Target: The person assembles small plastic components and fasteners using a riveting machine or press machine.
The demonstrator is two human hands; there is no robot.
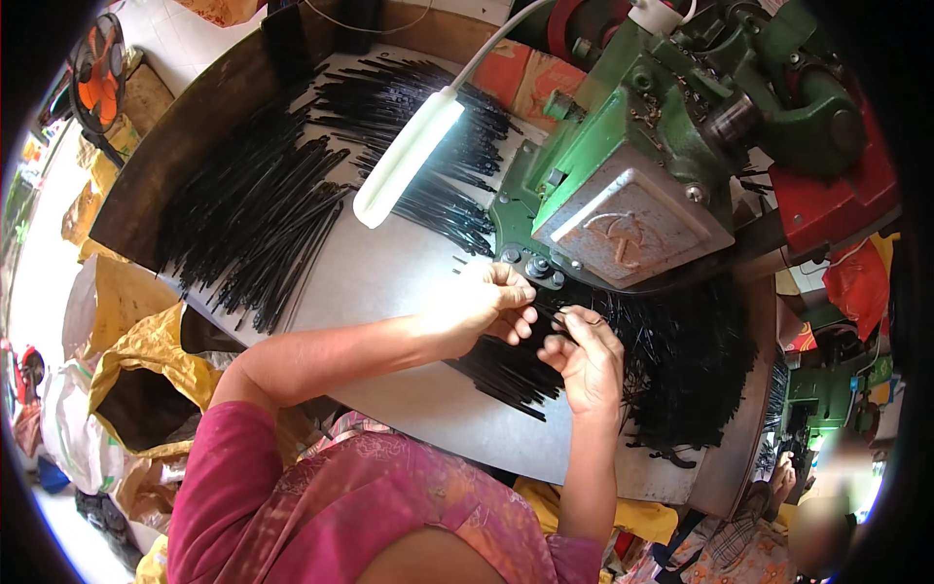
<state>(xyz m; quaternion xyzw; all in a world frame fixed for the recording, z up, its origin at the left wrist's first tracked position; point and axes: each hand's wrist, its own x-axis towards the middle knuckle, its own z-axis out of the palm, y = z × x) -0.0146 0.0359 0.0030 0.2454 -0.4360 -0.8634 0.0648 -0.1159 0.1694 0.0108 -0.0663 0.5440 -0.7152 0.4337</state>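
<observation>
Head view: only view; both bare hands are out over the desk [365, 282], just in front of the green machine [623, 209].
Left hand [491, 304]: fingers curled, thumb and forefinger brought close together by the bolted plate [533, 265] at the machine's foot; whether a piece is between them, cannot tell.
Right hand [589, 358]: palm partly up, thumb and fingertips nearly meeting, facing the left; looks like a pinch on something thin and dark, too small to confirm.
Black rods, near: loose bunch [511, 375] on the desk, below and between the hands.
Black rods, elsewhere: big heap [258, 214] at left, spread [404, 97] behind the lamp, dense pile [691, 360] right of the right hand.
Lamp [409, 156]: lit white tube, hanging over the desk left of the machine.
Step in hand: probably fingertip handling of single rods at the plate.
Next move: seems to call for a light, exact pinch on one rod, lined up with the plate, fingertips kept off the machine.
</observation>
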